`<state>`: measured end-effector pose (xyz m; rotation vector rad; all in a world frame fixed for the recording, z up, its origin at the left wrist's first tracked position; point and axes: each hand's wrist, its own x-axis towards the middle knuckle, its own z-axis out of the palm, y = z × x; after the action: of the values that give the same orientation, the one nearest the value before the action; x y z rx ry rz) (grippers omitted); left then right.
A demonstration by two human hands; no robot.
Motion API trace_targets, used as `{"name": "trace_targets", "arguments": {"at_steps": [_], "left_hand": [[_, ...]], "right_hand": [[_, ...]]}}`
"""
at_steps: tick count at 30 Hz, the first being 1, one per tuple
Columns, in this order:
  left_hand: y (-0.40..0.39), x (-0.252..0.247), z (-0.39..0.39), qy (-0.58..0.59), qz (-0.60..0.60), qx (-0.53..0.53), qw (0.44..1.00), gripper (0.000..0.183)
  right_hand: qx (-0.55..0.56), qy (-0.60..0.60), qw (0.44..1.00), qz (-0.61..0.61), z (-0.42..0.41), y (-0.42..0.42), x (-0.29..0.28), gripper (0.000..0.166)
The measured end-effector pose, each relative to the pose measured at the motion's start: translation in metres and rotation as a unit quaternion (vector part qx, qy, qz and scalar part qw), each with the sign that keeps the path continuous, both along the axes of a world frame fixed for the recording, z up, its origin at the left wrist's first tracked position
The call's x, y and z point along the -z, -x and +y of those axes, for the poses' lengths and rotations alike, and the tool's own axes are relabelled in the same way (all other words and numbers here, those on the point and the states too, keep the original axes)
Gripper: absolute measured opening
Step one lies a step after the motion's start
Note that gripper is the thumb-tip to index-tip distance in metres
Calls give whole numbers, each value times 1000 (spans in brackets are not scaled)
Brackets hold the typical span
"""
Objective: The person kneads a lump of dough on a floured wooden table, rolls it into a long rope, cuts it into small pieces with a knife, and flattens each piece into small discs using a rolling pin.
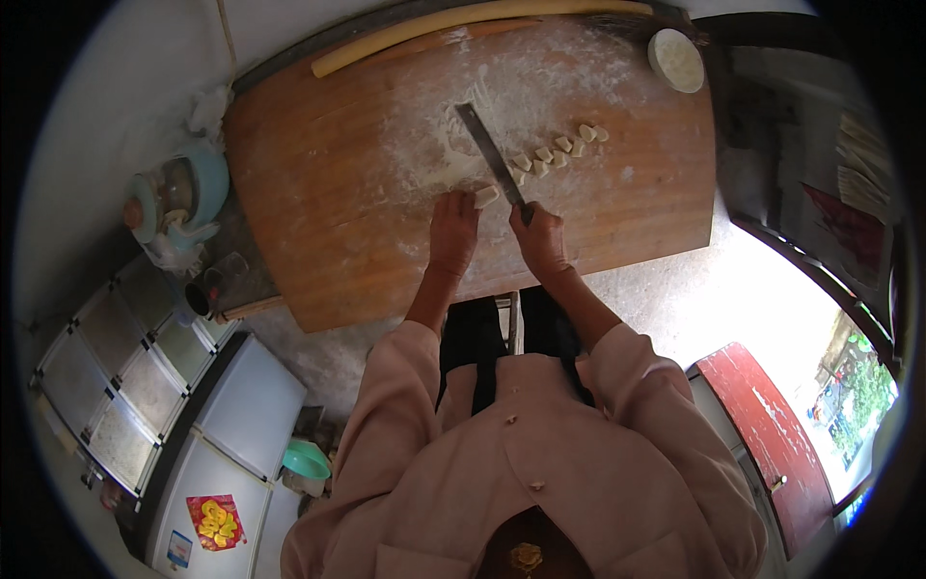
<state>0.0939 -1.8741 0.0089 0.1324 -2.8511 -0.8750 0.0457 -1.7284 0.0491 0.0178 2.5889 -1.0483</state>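
My right hand (537, 235) grips the handle of a long-bladed knife (492, 153), whose blade points up and away over the floured wooden board (347, 239). My left hand (454, 221) lies on a roll of dough, and the roll's end (487, 196) sticks out beside the fingers, left of the blade. Beneath the hand the rest of the roll is hidden. Right of the knife, several cut dough pieces (559, 158) lie in a staggered double row, slanting up to the right. Loose flour (463, 152) covers the board's middle.
Along the board's far edge lies a long wooden rolling pin (434, 32). A white bowl (676, 61) of flour stands at the far right corner. Left of the board are a light-blue appliance (181, 192) and a dark cup (197, 298). A white fridge (239, 420) stands lower left.
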Motion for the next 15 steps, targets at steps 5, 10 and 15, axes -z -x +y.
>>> {"name": "trace_targets", "arguments": {"at_steps": [5,10,15], "left_hand": [[-1,5,3,12,-13,7,1000,27],[-4,8,1,21,-8,18,1000,31],[-7,2,-1,-1,-24,18,1000,31]], "right_hand": [[-45,-21,999,14,7,-19,-7,25],[-56,-56,996,-36,3,-20,5,29],[-67,-70,995,-7,-1,-17,32,26]]}}
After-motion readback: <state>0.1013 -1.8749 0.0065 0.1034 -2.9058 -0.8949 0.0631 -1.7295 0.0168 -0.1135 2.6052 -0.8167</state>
